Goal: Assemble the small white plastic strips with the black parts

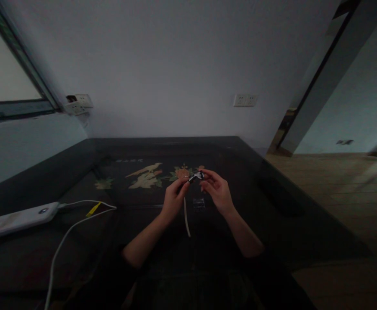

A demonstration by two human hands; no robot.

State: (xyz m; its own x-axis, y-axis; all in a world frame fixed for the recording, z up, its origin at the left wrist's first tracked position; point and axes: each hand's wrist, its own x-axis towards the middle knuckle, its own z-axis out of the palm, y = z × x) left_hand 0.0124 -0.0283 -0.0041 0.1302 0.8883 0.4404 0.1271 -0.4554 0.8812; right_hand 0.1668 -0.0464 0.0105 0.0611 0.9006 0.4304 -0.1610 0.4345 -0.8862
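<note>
My left hand [174, 199] pinches one end of a small black-and-silver metal piece [195, 176] above the dark table. The fingertips of my right hand [219, 193] close on its other end. Its exact kind is too small and dim to make out. Below my left fingers runs a short white cord [186, 219]; whether the hand holds its upper end is hidden. A small shiny patch [199, 203] shows on the tabletop between my hands.
The dark glossy table [240, 155] bears a bird-and-flower picture [145, 176]. To the left lies a white power bank [20, 219] with a white cable [67, 234] and a yellow tag [94, 209]. Wall sockets [245, 100] sit beyond the table.
</note>
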